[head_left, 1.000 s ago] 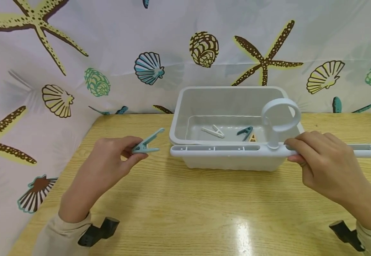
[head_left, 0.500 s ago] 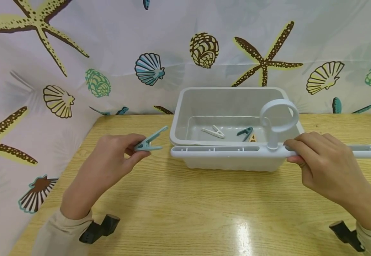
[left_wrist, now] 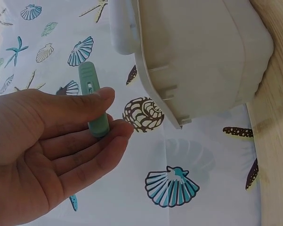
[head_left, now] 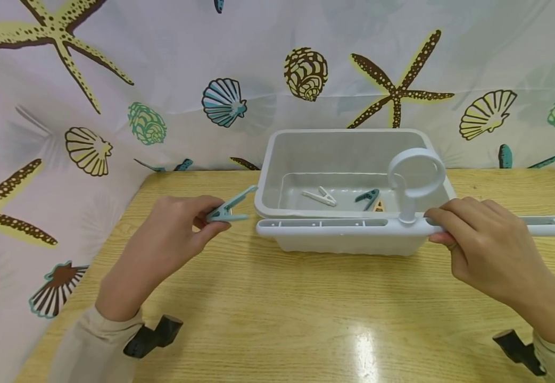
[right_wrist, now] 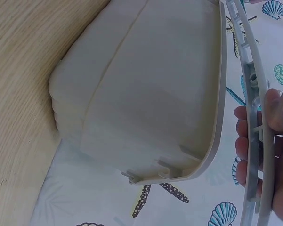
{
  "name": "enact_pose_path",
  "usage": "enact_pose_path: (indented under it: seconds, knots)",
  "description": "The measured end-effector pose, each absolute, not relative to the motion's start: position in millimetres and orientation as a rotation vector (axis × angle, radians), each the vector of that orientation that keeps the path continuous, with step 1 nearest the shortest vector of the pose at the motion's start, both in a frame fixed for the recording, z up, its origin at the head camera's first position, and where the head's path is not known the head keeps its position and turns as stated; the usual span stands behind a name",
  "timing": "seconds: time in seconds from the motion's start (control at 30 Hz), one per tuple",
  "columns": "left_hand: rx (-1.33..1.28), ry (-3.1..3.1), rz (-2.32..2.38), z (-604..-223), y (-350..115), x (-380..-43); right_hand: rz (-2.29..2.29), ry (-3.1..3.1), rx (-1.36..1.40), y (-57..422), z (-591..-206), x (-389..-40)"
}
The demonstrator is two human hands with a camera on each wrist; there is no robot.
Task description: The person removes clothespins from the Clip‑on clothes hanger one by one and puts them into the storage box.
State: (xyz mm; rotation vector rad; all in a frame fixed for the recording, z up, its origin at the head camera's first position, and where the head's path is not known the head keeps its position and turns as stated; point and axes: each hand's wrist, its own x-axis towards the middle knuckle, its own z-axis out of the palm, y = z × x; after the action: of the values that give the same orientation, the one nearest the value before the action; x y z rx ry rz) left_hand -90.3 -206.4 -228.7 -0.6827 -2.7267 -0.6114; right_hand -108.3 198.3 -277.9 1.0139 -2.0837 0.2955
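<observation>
My left hand (head_left: 172, 229) pinches a light teal clothespin (head_left: 233, 209) by its handle end, between thumb and fingers. The clothespin's two prongs are spread apart and point right, toward the near end of a white plastic hanger (head_left: 315, 229). In the left wrist view the clothespin (left_wrist: 88, 77) is seen from its narrow side, the thumb across its middle. My right hand (head_left: 488, 239) grips the hanger's bar just right of its round ring hook (head_left: 418, 154). The bar is level in front of the bin; the right wrist view shows fingers wrapped round the bar (right_wrist: 252, 84).
A pale grey plastic bin (head_left: 349, 132) stands at the back of the wooden table (head_left: 282, 308). On its floor lie a white clothespin (head_left: 320, 197), a dark teal clothespin (head_left: 370, 196) and an orange one (head_left: 378, 206). A shell-patterned cloth (head_left: 258, 53) hangs behind and at left.
My left hand has moved slightly right and up with the clothespin, bringing its prongs closer to the hanger's left end. The right hand and hanger have hardly moved.
</observation>
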Motion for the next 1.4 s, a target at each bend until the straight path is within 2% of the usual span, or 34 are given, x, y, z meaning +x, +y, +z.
enact_pose_path:
  seconds: [1.4]
  knots:
    - [-0.719,-2.763,-0.593,-225.1,-192.4,-106.8,0.303,-2.07,1.047,196.4,-281.0,-111.2]
